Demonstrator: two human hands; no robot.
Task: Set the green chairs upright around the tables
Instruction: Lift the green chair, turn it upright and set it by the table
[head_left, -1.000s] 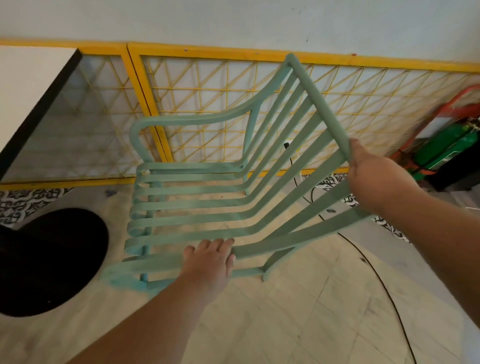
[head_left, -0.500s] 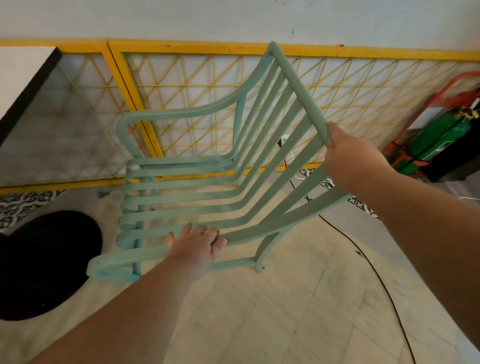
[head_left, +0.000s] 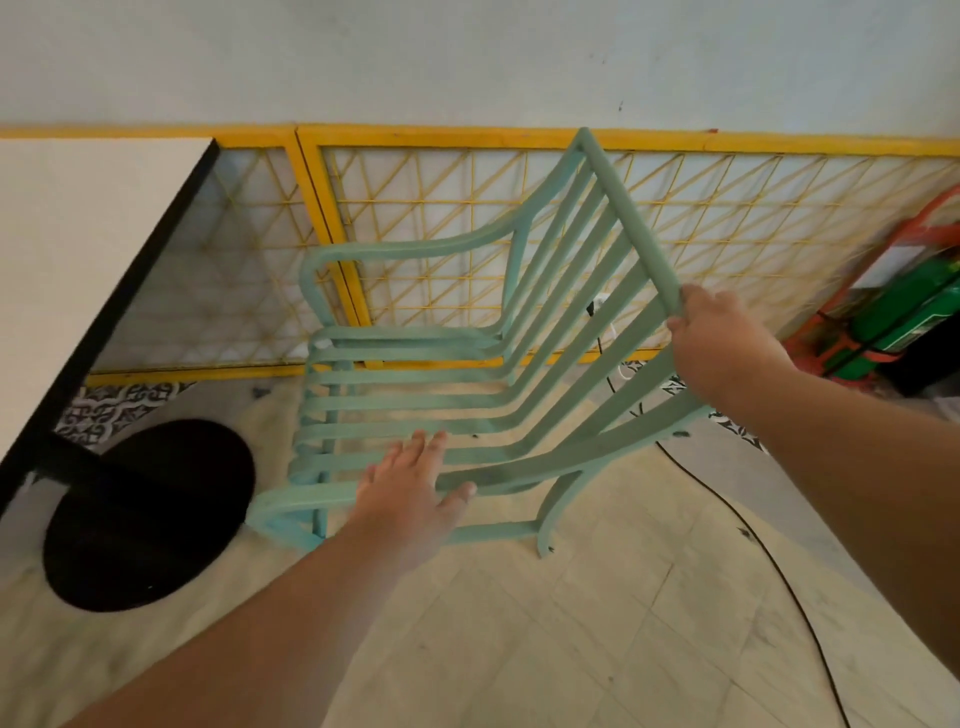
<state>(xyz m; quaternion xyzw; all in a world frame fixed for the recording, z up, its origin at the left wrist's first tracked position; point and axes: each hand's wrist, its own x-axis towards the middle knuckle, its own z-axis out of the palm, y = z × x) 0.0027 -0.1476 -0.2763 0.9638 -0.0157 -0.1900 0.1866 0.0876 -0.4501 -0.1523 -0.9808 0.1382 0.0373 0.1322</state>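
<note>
Pale mint-green chair (head_left: 524, 475) under left hand (head_left: 410, 493) and right hand (head_left: 727, 343), every slat the same green. Left of left hand: cream table top (head_left: 78, 260) with black edge, round black base (head_left: 150, 514) below it. Beyond both hands: yellow lattice (head_left: 332, 218), thin yellow criss-cross lines over whitish panels. Above that, plain pale grey wall (head_left: 467, 62). Below left hand: beige tiled floor (head_left: 571, 623). Further left of it: black-and-white ornamental tile strip (head_left: 119, 410). Under right forearm: black cable (head_left: 779, 561). Right of right hand: bright green cylinder (head_left: 904, 317) in red-orange frame (head_left: 852, 280).
</note>
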